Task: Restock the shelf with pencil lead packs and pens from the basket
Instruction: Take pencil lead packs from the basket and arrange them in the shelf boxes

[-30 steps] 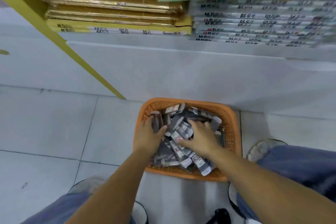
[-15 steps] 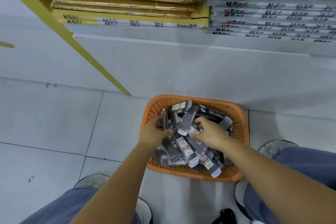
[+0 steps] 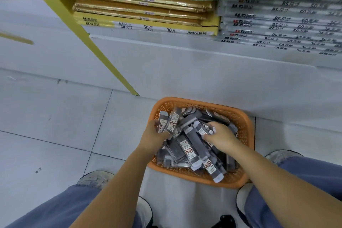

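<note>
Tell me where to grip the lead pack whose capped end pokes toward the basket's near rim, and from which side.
Pinch the lead pack across its two long edges, just behind the white cap, coming from above on the near side. It lies on top of the heap in the basket, label up, with that end free, so fingers should fit there.

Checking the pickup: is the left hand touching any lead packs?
Touching. Head view shows the left hand gripping two lead packs, fingers curled round them.
</note>
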Action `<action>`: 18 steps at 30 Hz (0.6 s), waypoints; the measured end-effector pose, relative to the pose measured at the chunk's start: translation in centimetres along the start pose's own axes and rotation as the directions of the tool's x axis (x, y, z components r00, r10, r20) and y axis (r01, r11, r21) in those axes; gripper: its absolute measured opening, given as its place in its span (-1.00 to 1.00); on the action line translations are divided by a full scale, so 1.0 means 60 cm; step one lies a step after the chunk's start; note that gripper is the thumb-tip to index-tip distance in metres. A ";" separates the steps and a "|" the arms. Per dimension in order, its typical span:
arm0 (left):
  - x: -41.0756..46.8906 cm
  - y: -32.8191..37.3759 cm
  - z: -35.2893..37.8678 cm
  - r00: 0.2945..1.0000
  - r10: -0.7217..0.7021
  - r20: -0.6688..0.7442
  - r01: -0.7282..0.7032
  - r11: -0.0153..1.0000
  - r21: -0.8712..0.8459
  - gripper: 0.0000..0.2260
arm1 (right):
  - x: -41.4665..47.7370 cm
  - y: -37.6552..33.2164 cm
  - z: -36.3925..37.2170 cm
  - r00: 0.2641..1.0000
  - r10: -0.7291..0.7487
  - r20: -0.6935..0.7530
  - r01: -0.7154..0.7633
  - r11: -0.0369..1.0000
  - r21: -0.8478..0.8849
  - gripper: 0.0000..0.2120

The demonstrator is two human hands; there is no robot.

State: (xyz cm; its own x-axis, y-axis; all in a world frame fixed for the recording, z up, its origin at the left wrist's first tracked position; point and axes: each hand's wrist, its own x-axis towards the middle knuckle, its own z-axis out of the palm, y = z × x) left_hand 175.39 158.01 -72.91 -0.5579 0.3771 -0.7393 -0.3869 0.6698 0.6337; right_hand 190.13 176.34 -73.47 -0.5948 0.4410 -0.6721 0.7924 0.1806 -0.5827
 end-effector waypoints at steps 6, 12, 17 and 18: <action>-0.022 0.007 0.000 0.979 -0.044 0.201 0.126 0.900 -0.417 -0.51 | -0.016 -0.001 -0.066 1.000 -0.005 -0.009 0.005 1.000 0.005 -0.66; -0.065 0.055 -0.013 0.930 0.154 0.334 0.047 0.851 -0.523 -0.52 | -0.083 -0.065 -0.143 0.990 -0.114 0.085 0.104 0.987 0.120 -0.76; -0.131 0.139 -0.046 0.906 0.287 0.313 -0.136 0.894 -0.426 -0.66 | -0.174 -0.166 -0.214 0.952 -0.263 0.156 0.260 0.965 0.039 -0.74; -0.147 0.158 -0.051 0.895 0.315 0.315 -0.159 0.887 -0.433 -0.63 | -0.191 -0.188 -0.224 0.940 -0.300 0.161 0.297 0.954 0.039 -0.75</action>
State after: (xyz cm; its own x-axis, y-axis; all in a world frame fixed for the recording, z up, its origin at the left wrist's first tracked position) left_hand 174.42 159.07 -59.70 -0.3898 0.7501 -0.5343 -0.5722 0.2573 0.7787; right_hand 189.86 181.04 -53.05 -0.8185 0.2187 -0.5312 0.5739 0.2691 -0.7735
